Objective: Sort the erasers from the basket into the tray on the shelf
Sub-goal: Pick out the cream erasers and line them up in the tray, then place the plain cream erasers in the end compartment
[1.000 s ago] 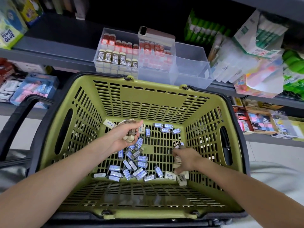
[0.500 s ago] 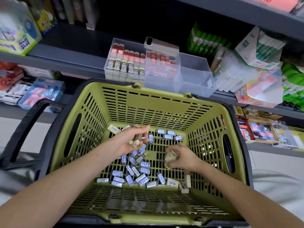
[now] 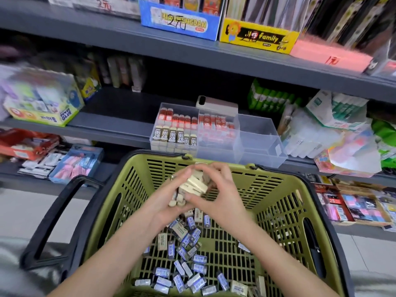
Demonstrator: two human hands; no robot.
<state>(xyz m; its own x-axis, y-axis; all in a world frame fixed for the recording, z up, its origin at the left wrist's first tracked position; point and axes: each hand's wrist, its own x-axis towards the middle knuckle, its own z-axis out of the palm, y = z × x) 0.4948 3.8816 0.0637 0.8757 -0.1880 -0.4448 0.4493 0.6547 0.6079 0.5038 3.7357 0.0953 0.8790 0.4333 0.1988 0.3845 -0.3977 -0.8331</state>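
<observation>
We had both hands, left hand [image 3: 165, 202] and right hand [image 3: 216, 189], cupped together around a loose cream erasers [image 3: 192, 185] bundle, light, probably slippery-sleeved blocks, spilling below our palms.

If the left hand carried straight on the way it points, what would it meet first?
Most likely the basket's far rim, then the clear tray on the shelf beyond. The left hand points up and away; depth is unclear.
</observation>
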